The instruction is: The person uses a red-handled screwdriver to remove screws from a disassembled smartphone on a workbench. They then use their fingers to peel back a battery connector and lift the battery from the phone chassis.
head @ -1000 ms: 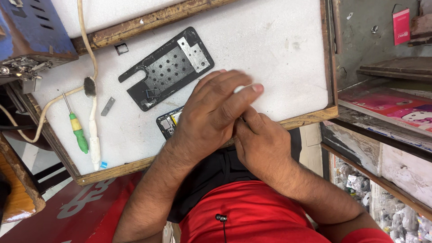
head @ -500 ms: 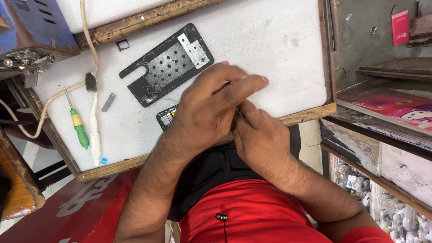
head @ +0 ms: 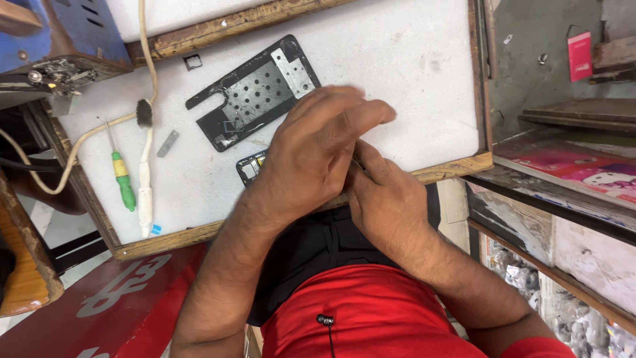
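Operator body, head view: both forearms are bare to the frame edge, with visible hair — no sleeves, watch or rings can be made out. The left hand (head: 311,156) and right hand (head: 387,199) are ungloved. The torso carries a red fabric upper garment (head: 371,311) with smooth, lightly creased cloth; above it lies a black fabric garment section (head: 311,248). A small black round earphone bud on a thin black cord (head: 324,320) hangs against the red cloth.
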